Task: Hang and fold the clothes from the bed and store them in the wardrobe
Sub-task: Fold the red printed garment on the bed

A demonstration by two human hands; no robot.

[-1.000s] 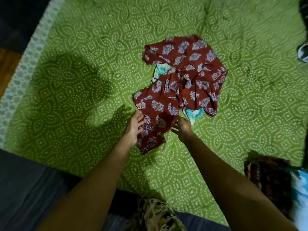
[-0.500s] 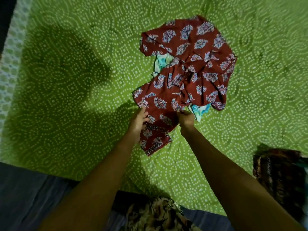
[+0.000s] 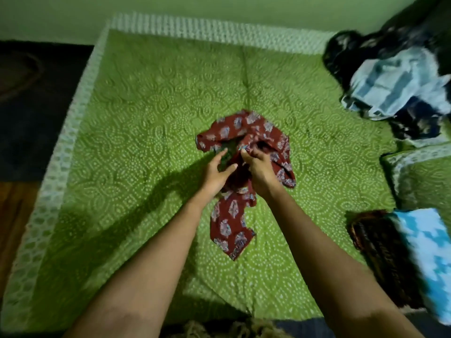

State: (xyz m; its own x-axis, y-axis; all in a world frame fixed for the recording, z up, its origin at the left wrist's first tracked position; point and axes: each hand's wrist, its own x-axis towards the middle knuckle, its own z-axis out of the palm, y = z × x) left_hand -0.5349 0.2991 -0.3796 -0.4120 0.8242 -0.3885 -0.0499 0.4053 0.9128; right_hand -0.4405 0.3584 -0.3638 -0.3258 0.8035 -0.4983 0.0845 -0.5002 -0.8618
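A dark red garment with a pale blue leaf print (image 3: 231, 223) lies crumpled in the middle of the green dotted bedspread (image 3: 136, 132). Its upper part is bunched up and a narrow strip trails toward me. My right hand (image 3: 258, 167) grips a gathered fold of the red cloth near its middle. My left hand (image 3: 217, 172) sits right beside it, fingers spread and reaching into the folds at the garment's left side, touching the cloth without closing on it.
A heap of dark and light blue clothes (image 3: 395, 86) lies at the far right of the bed. A green patterned pillow (image 3: 424, 176) sits below it. Folded brown (image 3: 380, 250) and blue-white (image 3: 429, 259) clothes lie at the near right. Dark floor (image 3: 31, 111) shows on the left.
Both hands moved from the garment's lower edge up into its middle. The right hand took hold of a fold, and the spread cloth is now bunched narrower. The view pulled back.
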